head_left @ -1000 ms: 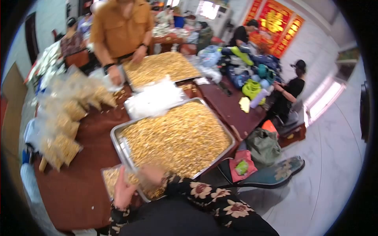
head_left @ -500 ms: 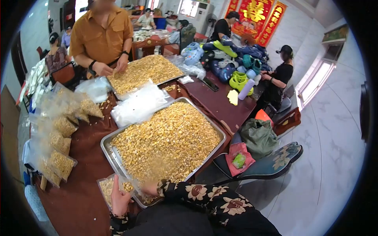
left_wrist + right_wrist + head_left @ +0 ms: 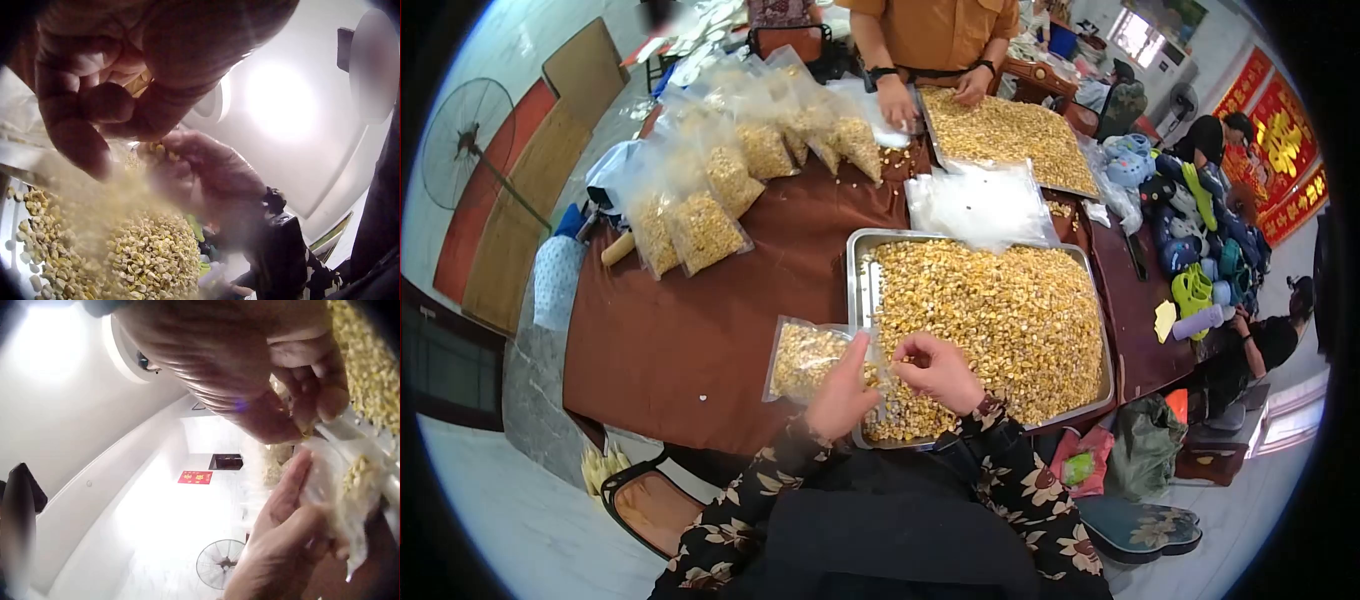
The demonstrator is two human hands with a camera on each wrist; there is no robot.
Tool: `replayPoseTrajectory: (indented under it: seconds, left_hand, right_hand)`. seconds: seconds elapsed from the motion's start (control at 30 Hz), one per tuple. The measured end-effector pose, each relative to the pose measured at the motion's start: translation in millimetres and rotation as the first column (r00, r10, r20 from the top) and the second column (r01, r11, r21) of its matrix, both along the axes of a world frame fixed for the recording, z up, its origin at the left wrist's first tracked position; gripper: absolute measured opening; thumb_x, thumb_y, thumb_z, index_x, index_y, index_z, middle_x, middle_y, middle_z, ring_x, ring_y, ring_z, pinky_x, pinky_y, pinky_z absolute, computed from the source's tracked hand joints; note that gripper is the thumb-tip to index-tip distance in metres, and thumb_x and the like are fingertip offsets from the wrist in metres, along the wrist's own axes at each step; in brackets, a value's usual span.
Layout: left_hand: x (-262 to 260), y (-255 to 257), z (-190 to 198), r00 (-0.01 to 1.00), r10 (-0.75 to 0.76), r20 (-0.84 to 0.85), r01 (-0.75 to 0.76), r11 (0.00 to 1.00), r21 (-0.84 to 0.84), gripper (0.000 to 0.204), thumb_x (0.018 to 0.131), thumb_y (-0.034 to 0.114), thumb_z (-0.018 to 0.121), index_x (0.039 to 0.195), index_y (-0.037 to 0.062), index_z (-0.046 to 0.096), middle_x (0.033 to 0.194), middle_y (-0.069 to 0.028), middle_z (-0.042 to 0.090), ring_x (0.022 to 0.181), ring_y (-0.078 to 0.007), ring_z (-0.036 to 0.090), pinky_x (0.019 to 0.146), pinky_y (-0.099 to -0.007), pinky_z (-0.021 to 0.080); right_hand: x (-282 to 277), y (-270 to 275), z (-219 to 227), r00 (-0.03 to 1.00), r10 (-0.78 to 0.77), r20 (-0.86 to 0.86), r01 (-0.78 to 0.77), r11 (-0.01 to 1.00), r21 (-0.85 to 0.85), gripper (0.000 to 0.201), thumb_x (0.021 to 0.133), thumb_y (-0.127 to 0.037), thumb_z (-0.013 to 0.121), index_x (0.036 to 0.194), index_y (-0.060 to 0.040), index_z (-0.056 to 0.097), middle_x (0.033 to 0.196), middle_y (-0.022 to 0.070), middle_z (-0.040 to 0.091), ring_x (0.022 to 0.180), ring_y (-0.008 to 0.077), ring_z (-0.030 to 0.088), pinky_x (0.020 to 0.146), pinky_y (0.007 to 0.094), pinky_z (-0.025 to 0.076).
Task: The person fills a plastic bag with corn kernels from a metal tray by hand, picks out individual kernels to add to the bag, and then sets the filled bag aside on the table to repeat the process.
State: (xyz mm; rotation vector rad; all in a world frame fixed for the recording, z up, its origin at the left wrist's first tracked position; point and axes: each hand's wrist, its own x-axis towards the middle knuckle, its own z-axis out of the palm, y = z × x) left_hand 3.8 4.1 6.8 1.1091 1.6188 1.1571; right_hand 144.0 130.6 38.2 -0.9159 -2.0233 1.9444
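Observation:
A metal tray heaped with yellow corn kernels lies on the brown-covered table in front of me. Beside its left edge lies a clear plastic bag, partly filled with kernels. My left hand grips the bag's mouth at the tray's rim. My right hand hovers just beside it, fingers curled around a few kernels at the bag's opening. The left wrist view shows kernels at the right hand's fingertips. In the right wrist view the bag sits under the pinching fingers.
Several filled bags lie across the table's far left. A stack of empty plastic bags sits behind my tray, then a second tray of kernels worked by a person in an orange shirt. Shoes pile up at right.
My head has swung left and down, so the table now fills the view. Both hands have come together at the bag's mouth, the right lifted off the tray's near corner.

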Motion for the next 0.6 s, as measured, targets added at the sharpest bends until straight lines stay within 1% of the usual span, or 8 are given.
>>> replayPoseTrajectory:
  seconds: [0.03, 0.1, 0.13, 0.23, 0.3, 0.37, 0.43, 0.6]
  left_hand:
    - [-0.1, -0.6, -4.3, 1.0, 0.006, 0.003, -0.006, 1.0, -0.002, 0.075, 0.074, 0.005, 0.058, 0.139, -0.0075, 0.022, 0.142, -0.0286, 0.029, 0.135, -0.0352, 0.027, 0.109, -0.0343, 0.025]
    - [0.2, -0.6, -16.0, 0.991, 0.043, -0.13, -0.036, 0.998, 0.053, 0.079, 0.074, 0.001, 0.055, 0.144, 0.0019, 0.02, 0.074, -0.0067, 0.054, 0.055, -0.0102, 0.05, 0.052, -0.0263, 0.046]
    - [0.0, -0.9, -11.2, 0.991, 0.05, -0.127, -0.044, 0.998, 0.051, 0.079, 0.074, 0.001, 0.055, 0.144, 0.0019, 0.02, 0.074, -0.0067, 0.054, 0.055, -0.0102, 0.05, 0.052, -0.0263, 0.046]
    - [-1.1, -3.0, -2.0, 0.999, 0.034, -0.012, -0.034, 0.999, 0.014, 0.075, 0.074, 0.005, 0.057, 0.139, -0.008, 0.022, 0.141, -0.0295, 0.031, 0.133, -0.0355, 0.031, 0.106, -0.0343, 0.03]
    - [0.4, -4.1, -11.6, 0.995, 0.096, -0.026, -0.093, 0.99, 0.105, 0.077, 0.076, -0.001, 0.054, 0.144, 0.0027, 0.019, 0.068, -0.0043, 0.053, 0.053, -0.009, 0.051, 0.051, -0.0259, 0.046]
    - [-3.6, -4.8, -6.7, 0.994, 0.072, -0.078, -0.065, 0.994, 0.086, 0.077, 0.076, -0.002, 0.054, 0.145, 0.0038, 0.019, 0.066, -0.0027, 0.052, 0.053, -0.0078, 0.05, 0.051, -0.0252, 0.047]
    - [-5.2, -5.5, 16.5, 0.991, 0.104, 0.078, -0.1, 0.994, -0.053, 0.078, 0.077, -0.001, 0.054, 0.145, 0.0055, 0.018, 0.064, -0.0017, 0.051, 0.053, -0.007, 0.049, 0.051, -0.0247, 0.047]
    - [-6.0, -5.8, 24.1, 0.988, 0.099, 0.12, -0.088, 0.992, -0.096, 0.077, 0.077, -0.001, 0.054, 0.145, 0.0062, 0.019, 0.061, -0.0007, 0.049, 0.053, -0.0059, 0.048, 0.052, -0.0239, 0.048]
  right_hand:
    - [-6.0, -4.4, 4.7, 0.999, -0.004, -0.041, 0.004, 1.0, 0.009, 0.011, 0.086, -0.011, 0.06, 0.092, -0.0014, 0.06, 0.07, -0.001, 0.057, 0.056, 0.004, 0.052, 0.05, 0.0193, 0.042]
    - [-10.7, -8.6, 14.6, 0.999, 0.031, 0.027, -0.033, 0.997, 0.07, 0.013, 0.088, -0.011, 0.058, 0.096, -0.0007, 0.063, 0.072, 0.0005, 0.059, 0.057, 0.0042, 0.054, 0.051, 0.0192, 0.044]
    - [-11.0, -8.6, 15.4, 0.999, 0.01, 0.049, -0.011, 1.0, 0.022, 0.016, 0.087, -0.01, 0.058, 0.099, -0.001, 0.063, 0.075, 0.0016, 0.061, 0.059, 0.0055, 0.055, 0.051, 0.0205, 0.046]
    - [-9.1, -2.4, 7.1, 0.997, -0.06, 0.055, 0.06, 0.998, 0.004, 0.017, 0.09, -0.011, 0.054, 0.101, -0.0014, 0.064, 0.072, 0.0016, 0.061, 0.059, 0.006, 0.057, 0.052, 0.0192, 0.048]
    - [-2.6, 11.3, -10.8, 0.986, -0.148, 0.075, 0.138, 0.983, 0.121, 0.018, 0.092, -0.011, 0.053, 0.102, -0.0012, 0.064, 0.074, 0.0014, 0.061, 0.059, 0.0054, 0.058, 0.052, 0.0189, 0.048]
    - [2.6, 18.3, -36.3, 0.979, -0.129, 0.159, 0.102, 0.98, 0.17, 0.018, 0.088, -0.01, 0.056, 0.103, -0.0022, 0.064, 0.084, 0.0068, 0.063, 0.068, 0.0121, 0.062, 0.06, 0.0243, 0.051]
    - [7.3, 17.1, -67.0, 0.964, 0.06, 0.259, -0.221, 0.726, 0.652, 0.024, 0.082, -0.007, 0.054, 0.103, -0.0026, 0.063, 0.096, 0.0122, 0.063, 0.087, 0.0228, 0.061, 0.078, 0.0364, 0.049]
    - [-1.0, -2.7, -91.0, 0.873, 0.137, 0.469, -0.477, 0.449, 0.756, 0.038, 0.072, -0.013, 0.064, 0.109, -0.0099, 0.06, 0.104, 0.0137, 0.056, 0.094, 0.0346, 0.056, 0.082, 0.0413, 0.047]
